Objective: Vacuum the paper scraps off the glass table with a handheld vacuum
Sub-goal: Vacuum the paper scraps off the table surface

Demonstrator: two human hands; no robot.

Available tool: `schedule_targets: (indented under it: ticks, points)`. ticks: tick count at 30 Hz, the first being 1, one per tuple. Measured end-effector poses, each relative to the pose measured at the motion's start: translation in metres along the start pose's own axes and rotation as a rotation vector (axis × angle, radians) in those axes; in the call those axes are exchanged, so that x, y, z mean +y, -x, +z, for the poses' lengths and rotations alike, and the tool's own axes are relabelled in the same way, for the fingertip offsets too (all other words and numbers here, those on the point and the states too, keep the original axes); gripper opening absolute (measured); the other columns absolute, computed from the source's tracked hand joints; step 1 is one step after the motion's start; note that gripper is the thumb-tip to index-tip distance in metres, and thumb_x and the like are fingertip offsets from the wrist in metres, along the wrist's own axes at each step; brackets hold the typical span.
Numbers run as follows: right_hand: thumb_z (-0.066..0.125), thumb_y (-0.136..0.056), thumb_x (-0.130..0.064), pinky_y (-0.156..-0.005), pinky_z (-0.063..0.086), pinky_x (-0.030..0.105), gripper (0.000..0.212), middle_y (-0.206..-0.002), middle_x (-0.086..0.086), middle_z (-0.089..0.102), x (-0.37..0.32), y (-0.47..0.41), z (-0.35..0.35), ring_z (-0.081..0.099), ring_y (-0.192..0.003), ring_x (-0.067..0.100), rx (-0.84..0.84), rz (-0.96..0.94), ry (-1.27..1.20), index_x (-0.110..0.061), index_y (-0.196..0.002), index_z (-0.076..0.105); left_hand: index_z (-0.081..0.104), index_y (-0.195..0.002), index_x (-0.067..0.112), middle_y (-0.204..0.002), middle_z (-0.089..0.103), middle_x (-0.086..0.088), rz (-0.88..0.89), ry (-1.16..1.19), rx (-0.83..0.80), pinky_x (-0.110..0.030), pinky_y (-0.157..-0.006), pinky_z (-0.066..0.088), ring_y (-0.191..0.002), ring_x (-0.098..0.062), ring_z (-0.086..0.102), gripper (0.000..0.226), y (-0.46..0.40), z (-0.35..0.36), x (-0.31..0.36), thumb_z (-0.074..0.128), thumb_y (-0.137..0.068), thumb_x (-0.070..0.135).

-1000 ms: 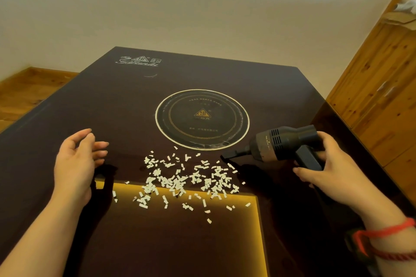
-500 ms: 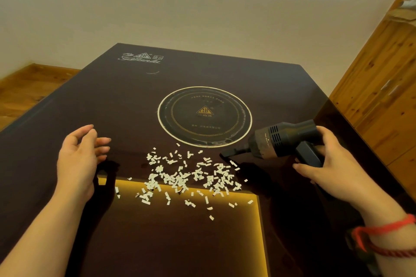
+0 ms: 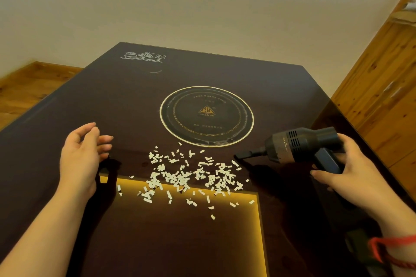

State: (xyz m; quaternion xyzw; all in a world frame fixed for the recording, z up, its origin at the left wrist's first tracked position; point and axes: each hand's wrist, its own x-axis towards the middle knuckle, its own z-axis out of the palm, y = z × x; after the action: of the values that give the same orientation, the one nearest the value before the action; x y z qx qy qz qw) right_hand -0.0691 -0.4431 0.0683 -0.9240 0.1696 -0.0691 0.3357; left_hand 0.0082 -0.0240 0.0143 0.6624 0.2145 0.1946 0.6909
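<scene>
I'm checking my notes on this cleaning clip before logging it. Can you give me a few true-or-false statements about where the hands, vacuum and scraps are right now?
1. The right hand grips the handheld vacuum. True.
2. The left hand presses down on the paper scraps. False: it is open and empty, to the left of the pile.
3. The vacuum's nozzle points left toward the scraps. True.
4. The scraps lie inside the round ring on the glass table. False: they lie nearer the person than the ring.
5. The table is already clean. False: many scraps remain.
</scene>
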Motion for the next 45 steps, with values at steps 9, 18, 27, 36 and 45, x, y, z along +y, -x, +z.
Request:
schedule_targets:
  ticks: [9,18,27,36,45]
  points:
    - [0.080,-0.067,-0.008,-0.085,0.053,0.051,0.089,-0.133,0.009,0.051,0.001,0.005,0.001,0.051,-0.118,0.031,0.020,0.008,-0.001,-0.033,-0.135,0.029,0.051,-0.119,0.025,-0.086,0.064,0.003,0.000,-0.007,0.001,-0.022,-0.064,0.045,-0.071,-0.007,0.058,0.022,0.000,0.001,0.000,0.043,-0.098,0.026]
    - [0.080,-0.067,-0.009,-0.082,0.054,0.049,0.090,-0.130,0.007,0.052,0.000,0.007,0.001,0.051,-0.110,0.024,0.018,-0.003,0.007,-0.032,-0.136,0.028,0.052,-0.120,0.025,-0.086,0.065,0.003,-0.005,-0.001,0.002,-0.022,-0.063,0.045,-0.069,-0.005,0.059,0.024,-0.003,-0.001,-0.003,0.044,-0.097,0.027]
    - [0.080,-0.066,-0.007,-0.084,0.053,0.050,0.089,-0.128,0.007,0.053,-0.002,0.009,0.000,0.051,-0.105,0.020,0.011,-0.006,0.000,-0.032,-0.135,0.029,0.052,-0.121,0.026,-0.087,0.065,0.003,-0.006,-0.007,0.003,-0.022,-0.063,0.045,-0.070,-0.006,0.059,0.024,-0.003,-0.001,-0.003,0.044,-0.098,0.027]
    - [0.079,-0.067,-0.006,-0.087,0.051,0.056,0.087,-0.111,-0.008,0.047,-0.001,0.019,-0.008,0.050,-0.119,0.031,0.004,0.026,-0.017,-0.036,-0.132,0.031,0.051,-0.121,0.025,-0.088,0.064,0.003,-0.007,-0.013,0.001,-0.023,-0.064,0.045,-0.071,-0.007,0.059,0.024,-0.002,-0.001,-0.001,0.043,-0.098,0.026]
    - [0.080,-0.066,-0.005,-0.087,0.050,0.055,0.087,-0.100,-0.012,0.052,0.005,0.028,-0.010,0.049,-0.104,0.020,0.004,0.040,-0.050,-0.039,-0.131,0.031,0.051,-0.120,0.025,-0.086,0.064,0.002,-0.004,-0.007,0.002,-0.023,-0.065,0.044,-0.070,-0.007,0.058,0.024,-0.003,0.001,-0.001,0.043,-0.098,0.026]
